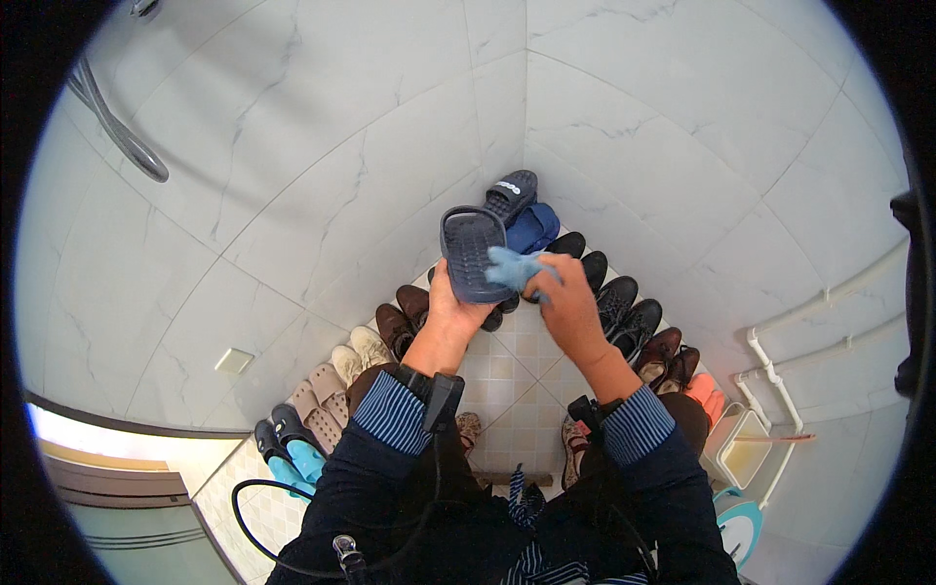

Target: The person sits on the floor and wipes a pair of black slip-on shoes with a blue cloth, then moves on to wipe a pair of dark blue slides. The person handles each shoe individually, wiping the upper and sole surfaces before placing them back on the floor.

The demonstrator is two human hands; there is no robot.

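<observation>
A dark rubber slide sandal (472,256) is held up in my left hand (455,311), its footbed facing the camera. My right hand (570,300) grips a light blue cloth (515,269), which lies against the right side of the footbed; the cloth and fingers are slightly blurred. Just behind the held sandal, in the corner, stand a dark slide with white lettering (510,194) and a blue slipper (534,228). Black shoes (618,296) stand on the floor to the right of my right hand.
Brown shoes (395,329), cream sneakers (369,347) and beige clogs (319,402) line the left wall. More brown shoes (658,351) and coral slippers (706,395) line the right wall, near white pipes (779,380) and a white bin (742,446). A black cable (238,512) loops beside my left arm.
</observation>
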